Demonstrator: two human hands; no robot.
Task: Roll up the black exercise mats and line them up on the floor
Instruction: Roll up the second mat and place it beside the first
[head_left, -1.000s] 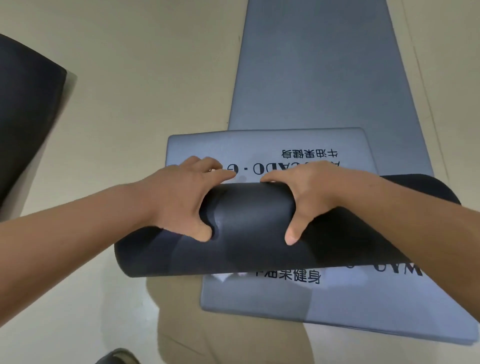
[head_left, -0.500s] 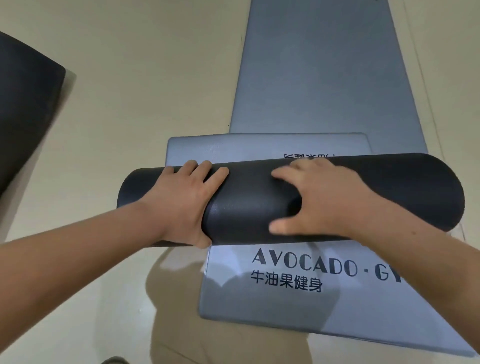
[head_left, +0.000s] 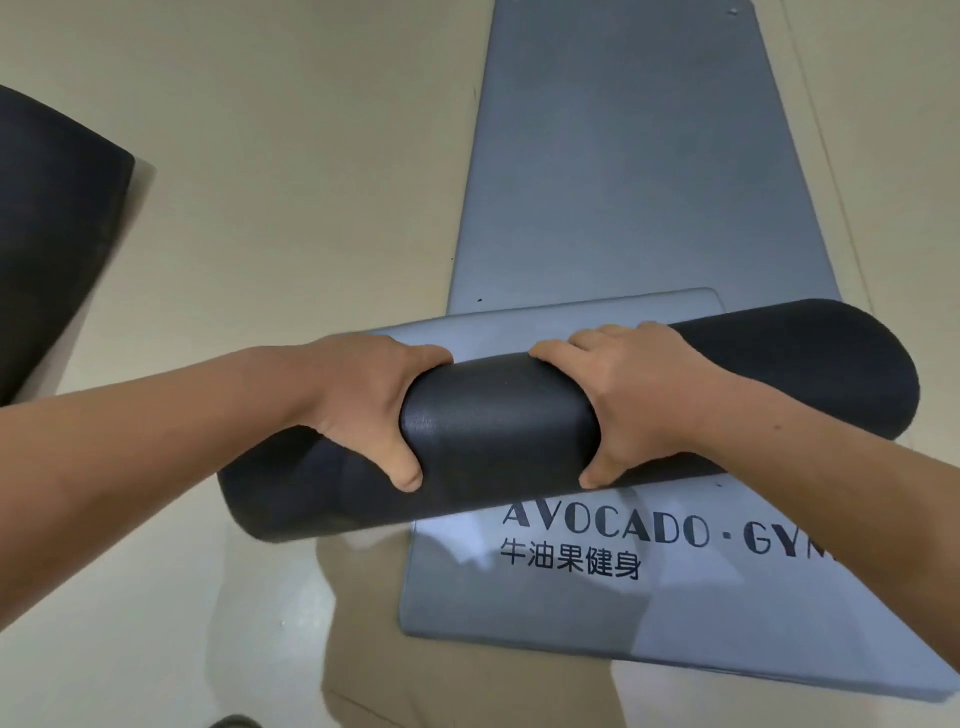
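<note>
shot from one wide-angle head-worn camera, facing forward and steeply down onto the floor, close above the left hand and right hand.

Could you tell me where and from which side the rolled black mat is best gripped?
Around its middle, from above, as the left hand and right hand grip the rolled black mat: thumbs near, fingers over the far side. Being a long, thick roll lying crosswise, it likely balances best held centrally.

Smooth beige floor all around here, evenly lit with a soft sheen, and a darker shadow falls across it down below.
</note>
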